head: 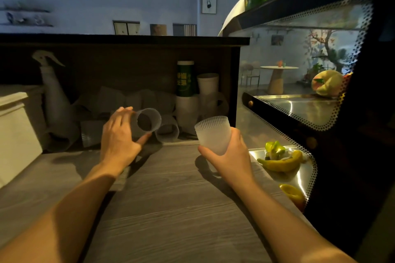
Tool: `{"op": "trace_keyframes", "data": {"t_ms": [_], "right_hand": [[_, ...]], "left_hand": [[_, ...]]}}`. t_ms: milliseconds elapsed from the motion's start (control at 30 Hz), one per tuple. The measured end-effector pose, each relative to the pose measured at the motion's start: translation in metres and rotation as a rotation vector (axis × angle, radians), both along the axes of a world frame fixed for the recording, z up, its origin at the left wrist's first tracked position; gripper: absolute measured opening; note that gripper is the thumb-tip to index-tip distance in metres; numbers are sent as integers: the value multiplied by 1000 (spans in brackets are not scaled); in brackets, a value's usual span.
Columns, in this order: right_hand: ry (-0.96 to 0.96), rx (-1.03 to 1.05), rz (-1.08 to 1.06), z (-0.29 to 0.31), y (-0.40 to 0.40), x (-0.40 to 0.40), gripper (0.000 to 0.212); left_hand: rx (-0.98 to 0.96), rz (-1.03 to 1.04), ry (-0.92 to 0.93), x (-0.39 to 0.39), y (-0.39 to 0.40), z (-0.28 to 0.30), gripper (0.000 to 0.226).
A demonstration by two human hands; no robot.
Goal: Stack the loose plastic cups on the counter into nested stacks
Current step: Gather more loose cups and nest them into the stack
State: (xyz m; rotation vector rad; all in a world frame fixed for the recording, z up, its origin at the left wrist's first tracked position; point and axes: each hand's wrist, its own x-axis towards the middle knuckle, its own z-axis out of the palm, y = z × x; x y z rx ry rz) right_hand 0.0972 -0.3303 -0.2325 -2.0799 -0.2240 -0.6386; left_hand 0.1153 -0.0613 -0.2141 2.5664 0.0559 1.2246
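My left hand (119,136) grips a clear plastic cup (149,120) tipped on its side, with its mouth turned to the right. My right hand (229,153) holds a frosted, ribbed plastic cup (213,134) upright by its base, a little above the wooden counter (171,198). The two cups are apart, roughly a hand's width between them. Several more clear cups (168,132) lie jumbled on their sides in the dim recess at the back of the counter.
A white spray bottle (53,96) stands at the back left beside a white box (15,130). A green canister (185,79) and white paper cups (208,85) stand at the back right. A glass display case (299,102) with fake fruit borders the right side.
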Motion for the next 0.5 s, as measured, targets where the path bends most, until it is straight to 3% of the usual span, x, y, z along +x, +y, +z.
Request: {"op": "trace_keyframes", "data": {"t_ms": [167, 400, 500], "right_hand": [[-48, -72, 30, 1, 3, 3, 76], [-46, -48, 125, 3, 6, -2, 78], [-73, -87, 151, 5, 6, -7, 75]], "left_hand": [[-188, -163, -114, -16, -13, 2, 55], [-799, -330, -66, -48, -29, 15, 55], [-859, -421, -45, -65, -34, 17, 46]]}}
